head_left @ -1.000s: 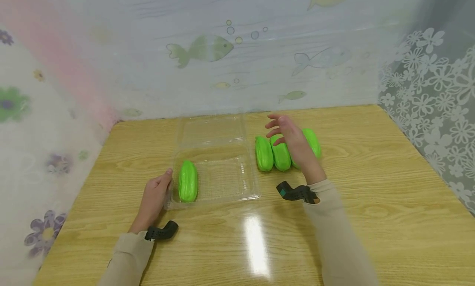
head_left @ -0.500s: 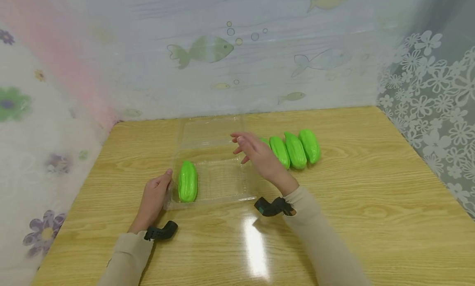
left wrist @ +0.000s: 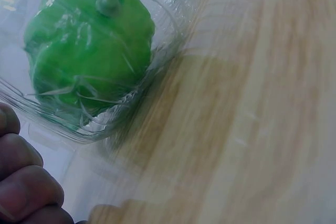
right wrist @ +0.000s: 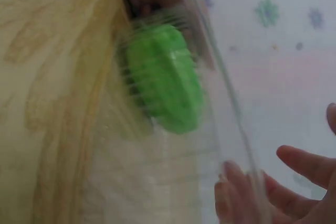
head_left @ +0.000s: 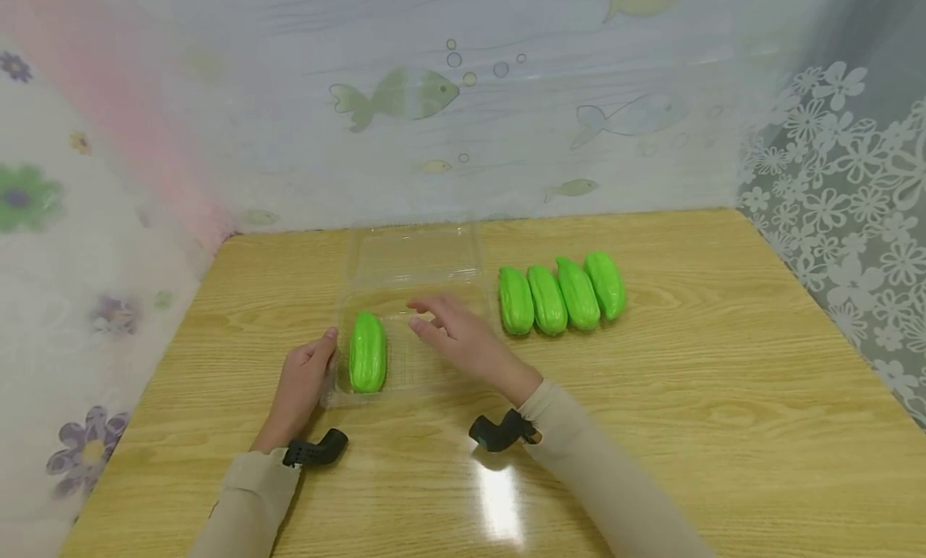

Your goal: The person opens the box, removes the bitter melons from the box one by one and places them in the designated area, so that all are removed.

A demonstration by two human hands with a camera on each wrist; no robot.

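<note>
A clear plastic clamshell container (head_left: 405, 381) lies on the table with its lid (head_left: 412, 252) folded back. Inside, along its left side, sits a shiny, ribbed, bright green vegetable-like piece (head_left: 367, 353), probably a bitter melon. My left hand (head_left: 300, 385) holds the container's left wall, thumb at the rim; curled fingers (left wrist: 26, 187) show beside the wall in the left wrist view. Over the container's middle hovers my right hand (head_left: 466, 337), fingers spread and loosely bent, with nothing in it. It is to the right of the green piece and apart from it.
Right of the container, several matching green pieces (head_left: 550, 301) lie side by side in a row. The wooden table (head_left: 687, 429) meets a fish-patterned curtain (head_left: 506, 140) at the back. Black camera mounts (head_left: 316, 448) sit on both wrists.
My right hand has moved left, from above the row of green pieces to over the container, and lower. The left hand and the green piece inside have not moved.
</note>
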